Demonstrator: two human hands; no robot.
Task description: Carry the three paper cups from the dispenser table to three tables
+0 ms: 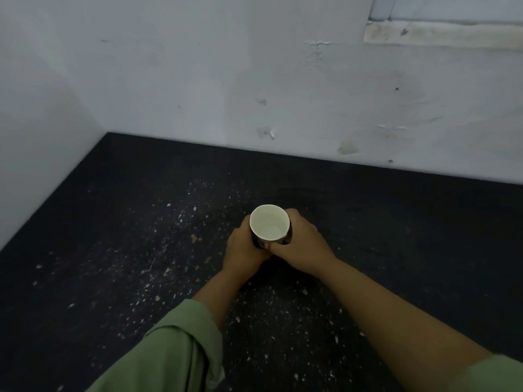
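Note:
One paper cup point(269, 223) stands upright near the middle of a black, paint-flecked table point(113, 250). Its inside is white and looks empty; its outer wall is dark. My left hand point(243, 250) wraps the cup's left side and my right hand point(302, 244) wraps its right side, thumbs meeting at the near wall. Both hands hide the cup's lower part, so I cannot tell whether its base touches the tabletop. No other cup and no dispenser are in view.
The table fits into a corner: a white wall point(283, 94) runs along its far edge and another white wall point(36, 151) along its left edge. A window ledge point(441, 33) shows at the upper right. Green sleeves cover my upper forearms.

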